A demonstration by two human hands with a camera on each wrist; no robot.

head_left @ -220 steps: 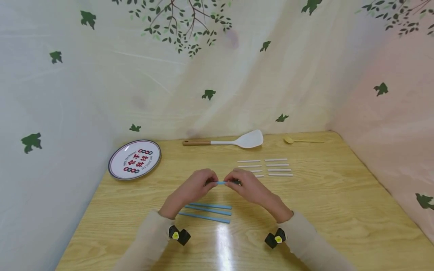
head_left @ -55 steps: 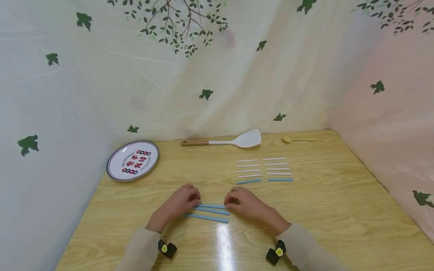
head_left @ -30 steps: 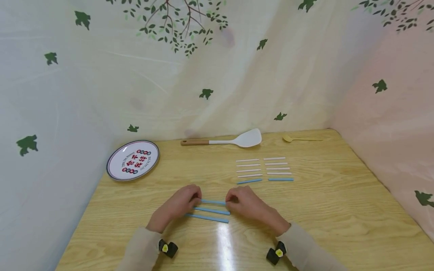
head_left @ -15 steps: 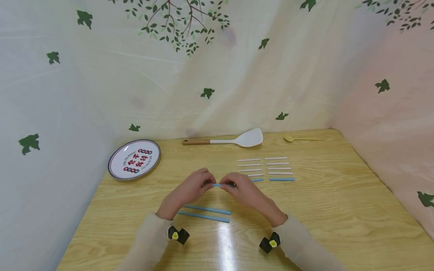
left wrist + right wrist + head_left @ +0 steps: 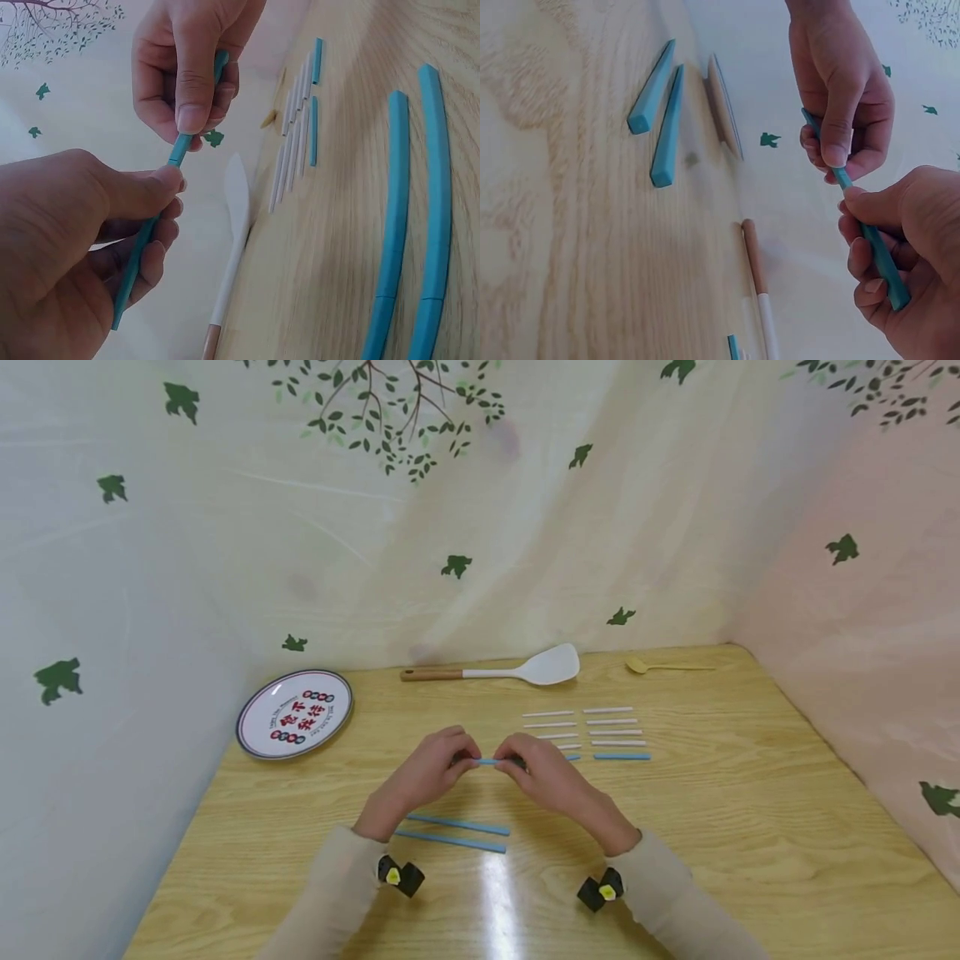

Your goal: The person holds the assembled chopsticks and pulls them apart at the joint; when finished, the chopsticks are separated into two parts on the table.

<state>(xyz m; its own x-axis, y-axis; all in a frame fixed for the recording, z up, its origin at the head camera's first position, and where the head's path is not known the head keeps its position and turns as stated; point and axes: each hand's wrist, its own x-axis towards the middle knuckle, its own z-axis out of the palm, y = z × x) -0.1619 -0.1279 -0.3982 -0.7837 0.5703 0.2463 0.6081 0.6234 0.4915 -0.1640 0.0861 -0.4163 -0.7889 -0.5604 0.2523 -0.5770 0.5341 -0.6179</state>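
Observation:
Both hands hold one blue chopstick (image 5: 487,762) above the middle of the table. My left hand (image 5: 435,768) pinches its left part between thumb and fingers. My right hand (image 5: 546,772) grips the other part, thumb on top. A thin seam line shows between the two thumbs in the left wrist view. Two more blue chopsticks (image 5: 461,824) lie side by side below the hands, their left ends hidden behind the left wrist. Beyond the right hand, short white sticks (image 5: 615,721) lie in two columns, with a short blue piece (image 5: 622,757) at the near end of each.
A white plate (image 5: 258,737) with red lettering stands at the back left. Along the back edge lie a white spatula (image 5: 551,666) with a wooden handle and a small yellow spoon (image 5: 637,667). Cloth (image 5: 360,568) printed with birds and leaves encloses the wooden table (image 5: 750,793).
Two short blue pieces came to lie below the white sticks. The hands then took the farthest of three blue chopsticks and lifted it forward off the table; two stay behind.

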